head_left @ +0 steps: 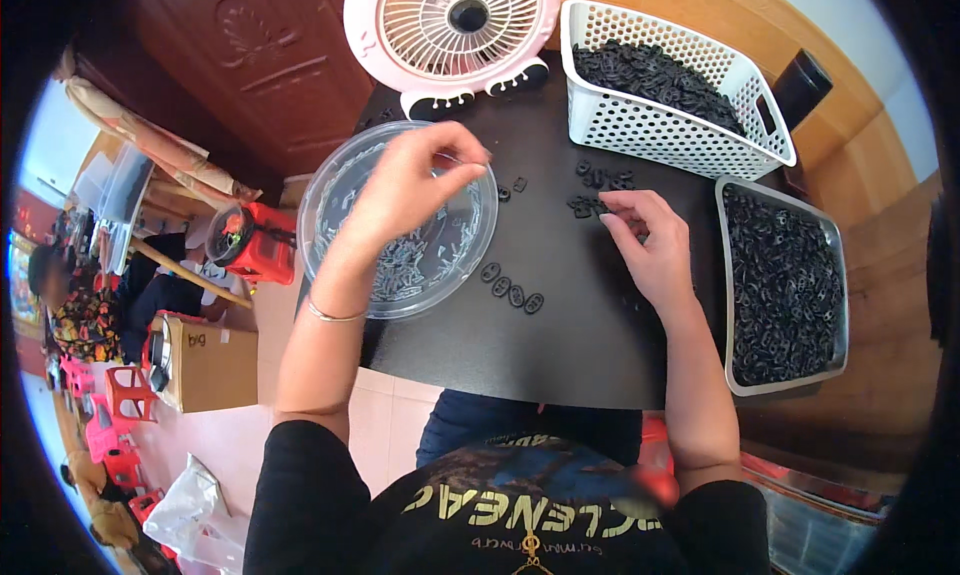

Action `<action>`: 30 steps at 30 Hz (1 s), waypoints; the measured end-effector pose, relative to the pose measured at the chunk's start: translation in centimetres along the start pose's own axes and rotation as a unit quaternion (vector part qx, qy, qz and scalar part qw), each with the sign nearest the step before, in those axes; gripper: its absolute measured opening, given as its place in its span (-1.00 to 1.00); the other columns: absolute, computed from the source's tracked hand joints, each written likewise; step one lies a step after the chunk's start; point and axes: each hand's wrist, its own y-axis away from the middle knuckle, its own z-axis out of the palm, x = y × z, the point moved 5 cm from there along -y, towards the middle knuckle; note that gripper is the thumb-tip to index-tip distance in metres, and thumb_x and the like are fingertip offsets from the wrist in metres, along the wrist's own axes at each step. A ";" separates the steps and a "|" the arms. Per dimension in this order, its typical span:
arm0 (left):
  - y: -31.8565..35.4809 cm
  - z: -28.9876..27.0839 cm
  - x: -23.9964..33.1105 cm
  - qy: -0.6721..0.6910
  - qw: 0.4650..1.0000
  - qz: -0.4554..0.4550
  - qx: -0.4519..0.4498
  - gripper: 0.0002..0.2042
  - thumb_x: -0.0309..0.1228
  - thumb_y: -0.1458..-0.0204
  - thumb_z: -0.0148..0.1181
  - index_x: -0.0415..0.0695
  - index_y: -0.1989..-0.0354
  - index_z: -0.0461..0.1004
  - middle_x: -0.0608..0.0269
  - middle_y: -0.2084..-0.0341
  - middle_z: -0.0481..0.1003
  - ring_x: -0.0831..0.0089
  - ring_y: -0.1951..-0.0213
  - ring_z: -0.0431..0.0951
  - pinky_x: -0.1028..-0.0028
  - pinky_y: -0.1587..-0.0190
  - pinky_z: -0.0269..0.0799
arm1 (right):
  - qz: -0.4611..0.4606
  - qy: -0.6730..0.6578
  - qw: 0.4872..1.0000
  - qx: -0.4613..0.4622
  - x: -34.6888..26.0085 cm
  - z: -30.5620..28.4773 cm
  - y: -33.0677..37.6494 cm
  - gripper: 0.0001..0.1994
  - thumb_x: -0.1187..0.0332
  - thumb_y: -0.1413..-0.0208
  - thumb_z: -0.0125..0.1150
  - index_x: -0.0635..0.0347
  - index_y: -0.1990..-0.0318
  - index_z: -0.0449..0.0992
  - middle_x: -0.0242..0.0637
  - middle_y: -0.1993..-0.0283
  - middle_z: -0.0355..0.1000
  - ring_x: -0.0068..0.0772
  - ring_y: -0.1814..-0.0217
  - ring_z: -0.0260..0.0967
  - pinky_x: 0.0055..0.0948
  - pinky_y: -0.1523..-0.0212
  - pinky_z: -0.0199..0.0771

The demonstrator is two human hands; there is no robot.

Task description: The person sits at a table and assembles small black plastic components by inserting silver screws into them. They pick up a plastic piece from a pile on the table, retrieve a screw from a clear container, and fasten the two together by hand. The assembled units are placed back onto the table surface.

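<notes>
My left hand (425, 180) is over the right part of a round clear plastic tub (312, 225), thumb and fingertips pinched together. Whatever is in that pinch is too small to make out. Thin, pale, clear slivers (400, 265) lie in the tub. On the dark table (560, 345), my right hand (652, 240) closes thumb and forefinger on a small black plastic piece (598, 207) at the edge of a little cluster (582, 206). Between the hands, nearer my body, several black oval pieces with holes (512, 291) form a slanting row. Two small black bits (512, 188) lie beside the tub.
A pink fan (470, 70) stands at the table's far edge. To its right is a white perforated basket (660, 140) full of black pieces, with a black cylinder (803, 87) behind. A metal tray (733, 375) of black pieces sits at right. A red stool-like container (268, 245) and cardboard box (215, 365) are left.
</notes>
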 end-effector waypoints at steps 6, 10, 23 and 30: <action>1.6 -3.9 -2.1 -0.016 0.994 -0.111 0.003 -0.92 -0.56 0.16 0.19 -0.26 0.52 0.40 0.36 0.56 0.43 0.66 0.41 0.40 0.61 0.27 0.34 | 0.000 -0.019 1.000 -0.019 -0.7 0.5 0.2 -0.81 0.54 0.13 0.18 0.22 0.28 0.49 -0.27 0.36 0.40 -0.50 0.43 0.38 -0.58 0.46 0.39; 1.8 -4.1 -3.0 -0.029 0.997 -0.073 0.000 -0.89 -0.51 0.10 0.16 -0.30 0.43 0.44 0.30 0.47 0.48 0.61 0.35 0.43 0.55 0.25 0.35 | -0.002 -0.012 1.000 -0.024 -0.4 0.6 0.2 -0.81 0.54 0.13 0.17 0.22 0.28 0.49 -0.27 0.35 0.39 -0.50 0.43 0.38 -0.59 0.45 0.38; 4.8 -5.3 -3.7 -0.242 0.969 -0.010 -0.054 -0.67 -0.51 0.32 0.29 -0.17 0.27 0.46 0.18 0.35 0.46 0.32 0.28 0.45 0.41 0.24 0.36 | 0.011 -0.011 0.999 -0.040 -0.4 0.9 0.2 -0.83 0.54 0.13 0.17 0.24 0.30 0.50 -0.29 0.38 0.39 -0.54 0.45 0.36 -0.60 0.48 0.37; 5.2 -3.3 -2.8 -0.211 0.974 0.002 -0.086 -0.74 -0.55 0.33 0.27 -0.19 0.37 0.45 0.20 0.42 0.42 0.27 0.27 0.41 0.39 0.19 0.32 | -0.003 -0.008 0.999 -0.043 -0.5 0.9 0.2 -0.83 0.54 0.13 0.17 0.24 0.30 0.50 -0.29 0.38 0.39 -0.53 0.45 0.37 -0.60 0.48 0.37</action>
